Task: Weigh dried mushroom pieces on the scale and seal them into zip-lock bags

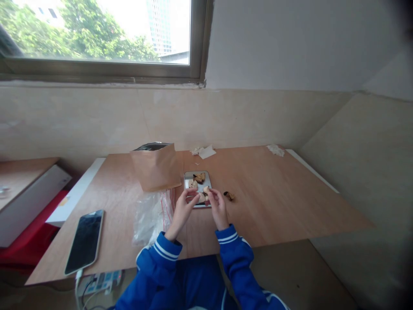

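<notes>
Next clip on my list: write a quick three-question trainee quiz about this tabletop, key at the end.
1. True or false: the brown pouch stands upright with its top open.
2. Which lies against or just in front of the pouch, on the wearer's side: (a) a white paper scrap, (b) a clear plastic bag, (c) a red stool?
3. Which hand is nearer the loose dark-and-tan piece on the table?

Key: 1. True. 2. (b). 3. The right hand.

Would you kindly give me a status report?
Right hand: holding pale piece over tray. Left hand: close beside, grip unclear. Plastic bag: to the left.
</notes>
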Available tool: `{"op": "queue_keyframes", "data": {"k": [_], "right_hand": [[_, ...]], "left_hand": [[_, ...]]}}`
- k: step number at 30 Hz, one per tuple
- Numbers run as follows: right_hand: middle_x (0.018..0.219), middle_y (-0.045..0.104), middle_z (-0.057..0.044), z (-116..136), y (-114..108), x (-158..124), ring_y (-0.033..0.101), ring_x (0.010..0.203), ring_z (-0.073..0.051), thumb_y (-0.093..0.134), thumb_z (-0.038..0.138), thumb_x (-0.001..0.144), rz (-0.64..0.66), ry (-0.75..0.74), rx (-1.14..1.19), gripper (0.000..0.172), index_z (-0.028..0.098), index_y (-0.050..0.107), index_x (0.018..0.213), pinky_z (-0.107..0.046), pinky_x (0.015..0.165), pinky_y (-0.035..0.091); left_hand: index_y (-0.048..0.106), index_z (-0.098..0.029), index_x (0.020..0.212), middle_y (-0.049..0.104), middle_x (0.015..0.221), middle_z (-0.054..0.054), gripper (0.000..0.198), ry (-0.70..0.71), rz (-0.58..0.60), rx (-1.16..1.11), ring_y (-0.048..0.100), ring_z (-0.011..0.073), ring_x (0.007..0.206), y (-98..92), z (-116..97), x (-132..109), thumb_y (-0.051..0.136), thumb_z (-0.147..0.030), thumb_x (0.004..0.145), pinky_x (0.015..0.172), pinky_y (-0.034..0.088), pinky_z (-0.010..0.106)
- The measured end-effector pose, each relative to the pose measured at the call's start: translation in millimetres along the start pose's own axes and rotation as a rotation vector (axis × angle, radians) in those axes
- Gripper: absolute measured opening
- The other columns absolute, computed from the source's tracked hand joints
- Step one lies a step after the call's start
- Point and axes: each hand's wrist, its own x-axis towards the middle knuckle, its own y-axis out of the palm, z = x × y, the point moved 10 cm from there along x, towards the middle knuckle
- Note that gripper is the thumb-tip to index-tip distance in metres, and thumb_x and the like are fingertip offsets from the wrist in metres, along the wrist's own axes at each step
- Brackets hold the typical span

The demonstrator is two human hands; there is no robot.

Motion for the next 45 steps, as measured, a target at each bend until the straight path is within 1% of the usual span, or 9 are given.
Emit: {"op": "queue_keyframes", "data": {"k": [4, 7, 12, 15, 21, 28, 32, 38, 45], "right_hand": [[0.080, 0.065, -0.005, -14, -17, 32, 0.059, 0.067, -0.018, 0.059, 0.059, 0.079, -0.100, -0.045, -0.098, 0.044, 0.018, 0.058, 0.095, -0.030, 0.062, 0.048], [0.081, 0.065, -0.006, -15, -15, 49, 0.058, 0.071, -0.019, 0.056, 0.061, 0.081, -0.102, -0.133, -0.267, 0.044, 0.018, 0.060, 0.092, -0.032, 0.069, 0.047], [0.092, 0.062, -0.010, 1, -6, 47, 0.053, 0.092, -0.025, 0.046, 0.056, 0.090, -0.212, -0.343, -0.752, 0.042, 0.020, 0.068, 0.089, -0.039, 0.083, 0.039], [0.099, 0.059, -0.012, 1, -12, 39, 0.052, 0.098, -0.026, 0.038, 0.049, 0.095, -0.274, -0.380, -0.873, 0.042, 0.019, 0.067, 0.100, -0.040, 0.084, 0.039], [0.090, 0.057, -0.010, -13, -51, 10, 0.055, 0.088, -0.023, 0.034, 0.037, 0.097, -0.381, -0.428, -0.690, 0.036, 0.018, 0.064, 0.092, -0.039, 0.080, 0.045], [0.093, 0.055, -0.010, -28, -56, -4, 0.057, 0.076, -0.019, 0.040, 0.030, 0.092, -0.256, -0.359, -0.606, 0.027, 0.018, 0.063, 0.088, -0.032, 0.065, 0.048], [0.091, 0.055, -0.009, -29, -60, -3, 0.055, 0.073, -0.019, 0.040, 0.025, 0.088, -0.281, -0.361, -0.594, 0.024, 0.019, 0.064, 0.087, -0.033, 0.066, 0.048], [0.090, 0.054, -0.009, -32, -62, -2, 0.054, 0.072, -0.018, 0.041, 0.023, 0.086, -0.289, -0.350, -0.606, 0.024, 0.018, 0.065, 0.085, -0.034, 0.066, 0.048], [0.087, 0.053, -0.008, -30, -61, -3, 0.053, 0.070, -0.018, 0.042, 0.021, 0.085, -0.302, -0.370, -0.608, 0.024, 0.018, 0.066, 0.083, -0.033, 0.066, 0.047]], "left_hand": [[0.062, -0.022, 0.100, 0.067, 0.105, 0.009, 0.030, 0.023, -0.059, 0.113, 0.064, 0.0231, 0.098, -21.1, 1, -3, 0.058, -0.047, 0.084, 0.083, 0.052, 0.035], [0.063, -0.022, 0.093, 0.068, 0.099, 0.008, 0.025, 0.035, -0.062, 0.179, 0.065, 0.0222, 0.092, -33.2, -4, -12, 0.055, -0.045, 0.086, 0.079, 0.052, 0.034], [0.064, -0.022, 0.091, 0.068, 0.094, 0.006, 0.020, 0.125, -0.140, 0.363, 0.063, 0.0214, 0.089, -57.9, -19, -30, 0.050, -0.036, 0.087, 0.079, 0.050, 0.035], [0.063, -0.020, 0.093, 0.068, 0.093, 0.006, 0.022, 0.163, -0.199, 0.473, 0.063, 0.0205, 0.085, -73.9, -24, -38, 0.046, -0.033, 0.088, 0.075, 0.049, 0.034], [0.061, -0.020, 0.095, 0.065, 0.093, 0.005, 0.024, 0.202, -0.380, 0.690, 0.058, 0.0187, 0.076, -107.9, -32, -54, 0.042, -0.033, 0.089, 0.076, 0.047, 0.035], [0.058, -0.014, 0.102, 0.055, 0.094, 0.010, 0.030, 0.214, -0.568, 0.909, 0.054, 0.0234, 0.079, -138.3, -11, -71, 0.043, -0.034, 0.085, 0.080, 0.048, 0.043], [0.055, -0.009, 0.109, 0.051, 0.098, 0.014, 0.037, 0.231, -0.571, 1.022, 0.053, 0.0292, 0.094, -145.4, 11, -71, 0.046, -0.035, 0.083, 0.084, 0.047, 0.047], [0.052, -0.013, 0.110, 0.049, 0.098, 0.013, 0.036, 0.126, -0.504, 1.158, 0.055, 0.0306, 0.095, -145.3, 44, -71, 0.049, -0.038, 0.085, 0.077, 0.047, 0.047], [0.052, -0.014, 0.106, 0.052, 0.092, 0.011, 0.034, 0.042, -0.455, 1.226, 0.057, 0.0282, 0.090, -138.0, 49, -72, 0.050, -0.042, 0.087, 0.075, 0.046, 0.041]]}}
